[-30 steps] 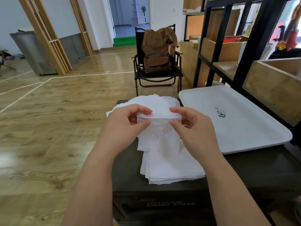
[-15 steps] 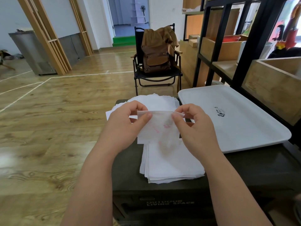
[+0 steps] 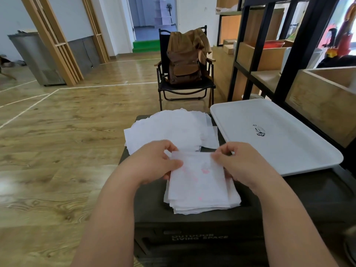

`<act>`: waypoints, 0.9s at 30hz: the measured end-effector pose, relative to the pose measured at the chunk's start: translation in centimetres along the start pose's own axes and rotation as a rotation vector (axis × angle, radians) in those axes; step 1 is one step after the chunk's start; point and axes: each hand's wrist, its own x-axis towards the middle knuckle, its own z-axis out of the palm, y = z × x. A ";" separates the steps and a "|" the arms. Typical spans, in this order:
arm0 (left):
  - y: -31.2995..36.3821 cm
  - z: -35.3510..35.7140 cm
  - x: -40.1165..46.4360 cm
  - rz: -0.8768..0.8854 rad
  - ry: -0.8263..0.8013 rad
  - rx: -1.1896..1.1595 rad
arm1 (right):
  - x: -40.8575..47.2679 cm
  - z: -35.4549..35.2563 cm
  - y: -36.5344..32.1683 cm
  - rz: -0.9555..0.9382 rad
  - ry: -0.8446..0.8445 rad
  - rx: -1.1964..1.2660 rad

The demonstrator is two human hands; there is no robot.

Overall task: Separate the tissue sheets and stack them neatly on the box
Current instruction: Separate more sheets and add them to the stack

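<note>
hands (image 3: 194, 162) pinch tissue sheet (image 3: 198, 176) far corners over stack (image 3: 202, 205).

2 tissue piles (image 3: 200, 191) on box (image 3: 192, 226); tray (image 3: 269, 151) right; chair (image 3: 185, 87) behind.
</note>
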 end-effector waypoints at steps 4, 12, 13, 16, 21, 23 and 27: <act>-0.5 0.8 0.6 -0.136 -0.057 0.048 | 0.3 0.7 0.3 0.018 0.023 -0.247; -0.5 0.5 0.6 -0.176 -0.014 0.066 | 1.0 1.4 0.6 0.006 0.089 -0.364; -0.7 0.6 0.8 -0.135 0.083 0.115 | 1.0 1.4 0.6 0.009 0.094 -0.382; -1.3 0.8 1.9 0.125 0.423 0.194 | 1.1 1.4 0.7 -0.010 0.125 -0.385; -2.9 1.2 3.2 0.162 0.318 0.342 | 0.8 1.4 0.4 -0.078 0.175 -0.258; -3.3 1.4 3.3 0.164 0.292 0.340 | 0.6 1.4 0.3 -0.088 0.168 -0.227; -3.5 1.4 3.8 0.224 0.373 0.382 | 0.6 1.2 0.2 -0.108 0.153 -0.218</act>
